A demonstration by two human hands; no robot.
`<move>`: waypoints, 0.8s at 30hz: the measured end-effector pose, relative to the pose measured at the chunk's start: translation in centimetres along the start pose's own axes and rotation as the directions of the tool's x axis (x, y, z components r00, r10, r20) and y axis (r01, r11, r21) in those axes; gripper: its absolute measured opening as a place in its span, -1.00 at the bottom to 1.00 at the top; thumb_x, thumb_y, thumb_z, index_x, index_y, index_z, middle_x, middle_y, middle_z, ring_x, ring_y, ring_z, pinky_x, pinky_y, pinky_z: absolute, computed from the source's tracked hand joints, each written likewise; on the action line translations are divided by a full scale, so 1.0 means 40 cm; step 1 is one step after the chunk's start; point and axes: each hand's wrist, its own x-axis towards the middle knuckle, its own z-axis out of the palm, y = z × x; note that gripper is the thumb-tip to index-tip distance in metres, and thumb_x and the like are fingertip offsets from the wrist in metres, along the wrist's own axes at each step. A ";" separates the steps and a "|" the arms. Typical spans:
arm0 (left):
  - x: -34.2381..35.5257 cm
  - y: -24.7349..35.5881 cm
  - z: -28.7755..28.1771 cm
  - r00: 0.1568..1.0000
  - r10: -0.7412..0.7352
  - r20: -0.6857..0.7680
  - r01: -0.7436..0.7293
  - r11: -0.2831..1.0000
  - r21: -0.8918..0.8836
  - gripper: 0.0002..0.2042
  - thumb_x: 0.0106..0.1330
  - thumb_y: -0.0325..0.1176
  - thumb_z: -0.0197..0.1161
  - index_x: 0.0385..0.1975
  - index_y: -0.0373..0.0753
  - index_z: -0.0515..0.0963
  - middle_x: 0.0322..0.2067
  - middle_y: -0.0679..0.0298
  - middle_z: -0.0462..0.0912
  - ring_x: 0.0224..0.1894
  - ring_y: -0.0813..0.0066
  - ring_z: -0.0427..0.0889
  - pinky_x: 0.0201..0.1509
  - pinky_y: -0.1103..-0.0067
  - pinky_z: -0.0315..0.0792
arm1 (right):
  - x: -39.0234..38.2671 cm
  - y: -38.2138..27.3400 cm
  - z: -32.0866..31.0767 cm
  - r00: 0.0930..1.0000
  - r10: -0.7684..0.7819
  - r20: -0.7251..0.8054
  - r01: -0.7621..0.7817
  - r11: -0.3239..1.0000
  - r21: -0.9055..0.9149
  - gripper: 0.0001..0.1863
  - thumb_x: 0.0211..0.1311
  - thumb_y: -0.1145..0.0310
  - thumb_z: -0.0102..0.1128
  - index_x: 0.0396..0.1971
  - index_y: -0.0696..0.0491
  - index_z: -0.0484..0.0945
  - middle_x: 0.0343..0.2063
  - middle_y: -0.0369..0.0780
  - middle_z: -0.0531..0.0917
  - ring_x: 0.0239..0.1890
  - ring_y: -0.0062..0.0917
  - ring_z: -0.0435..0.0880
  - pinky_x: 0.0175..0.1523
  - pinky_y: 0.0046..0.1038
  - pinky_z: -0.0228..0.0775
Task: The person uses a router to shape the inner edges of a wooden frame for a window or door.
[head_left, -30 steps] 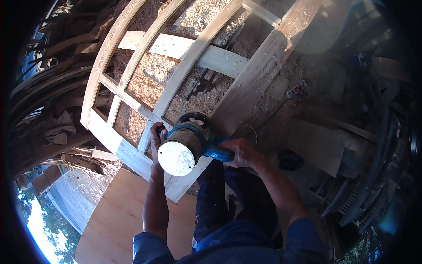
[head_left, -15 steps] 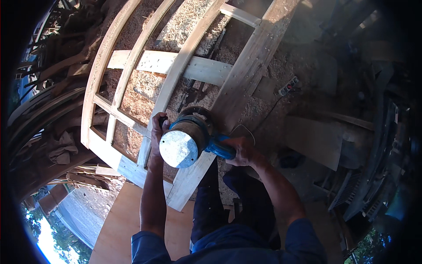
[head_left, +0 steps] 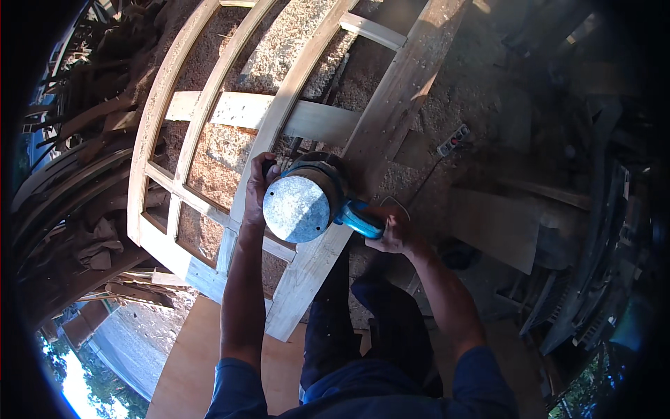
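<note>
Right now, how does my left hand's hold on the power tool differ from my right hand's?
The left hand wraps a dark side knob on the left of the power tool, while the right hand grips its blue rear handle on the right. The left forearm runs nearly straight up the picture; the right one angles in from the lower right. Both hands are closed on the tool over the wooden frame.

Single head-worn fisheye, looking steeply down, close over hands
</note>
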 end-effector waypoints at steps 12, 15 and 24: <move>0.186 0.052 0.096 0.986 0.106 0.126 -0.106 0.994 -0.003 -0.75 0.46 -0.29 0.10 0.02 -0.23 0.34 -0.39 0.34 0.44 -0.34 0.62 0.43 -0.22 0.59 0.40 | 0.036 0.151 -0.086 0.907 -0.414 -0.081 0.343 0.835 -0.431 -0.53 -0.12 0.37 0.40 -0.11 0.09 0.57 -0.06 -0.07 0.60 -0.06 -0.24 0.64 0.03 -0.27 0.49; 0.224 0.065 0.120 0.980 0.153 0.126 -0.167 0.980 0.106 -0.77 0.46 -0.29 0.10 0.00 -0.22 0.34 -0.36 0.34 0.42 -0.35 0.63 0.38 -0.23 0.59 0.37 | 0.054 0.166 -0.095 0.814 -0.580 -0.034 0.404 0.607 -0.684 -0.50 -0.13 0.32 0.42 -0.09 0.07 0.57 -0.04 -0.10 0.58 -0.03 -0.22 0.62 0.04 -0.22 0.45; 0.320 0.158 0.212 0.972 0.067 0.224 -0.043 0.993 -0.110 -0.83 0.48 -0.35 0.06 -0.02 -0.19 0.36 -0.34 0.39 0.40 -0.28 0.67 0.35 -0.16 0.62 0.34 | 0.070 0.267 -0.151 0.979 -0.164 -0.122 0.106 0.919 -0.380 -0.67 -0.10 0.30 0.39 -0.25 -0.04 0.57 -0.11 -0.09 0.56 -0.10 -0.22 0.58 0.06 -0.10 0.36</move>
